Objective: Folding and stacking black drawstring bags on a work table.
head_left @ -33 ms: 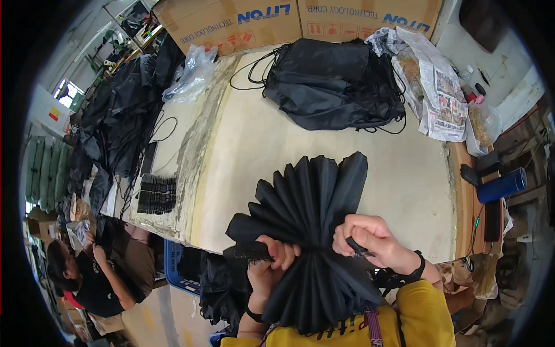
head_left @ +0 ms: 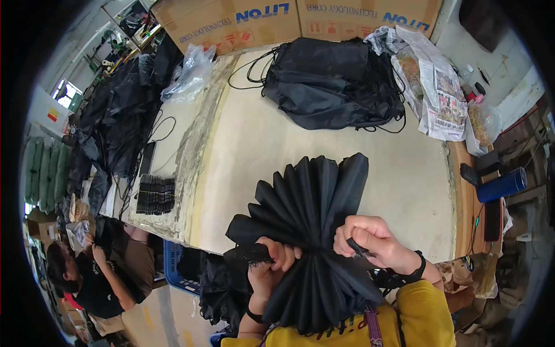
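Black fabric [head_left: 315,202], folded into fan-like pleats, spreads above and below a tight gather at its middle. On the left of that gather, my left hand [head_left: 272,257] is closed around a black strip [head_left: 248,254] with a frayed end. My right hand [head_left: 370,240] makes a fist on the other side, and a frayed black end [head_left: 357,247] pokes out between its thumb and fingers. The pleated fabric stands over the table's near edge, its lower half in front of my yellow shirt. Whether both ends belong to one strip is hidden behind the pleats.
Black drawstring bags [head_left: 335,84] lie at the table's far side, before cardboard boxes [head_left: 231,29]. Banded black strips [head_left: 156,195] and piled black fabric [head_left: 121,110] are at left. Newspaper [head_left: 442,104] and a blue tumbler [head_left: 502,185] sit right. A co-worker [head_left: 95,272] sits at lower left.
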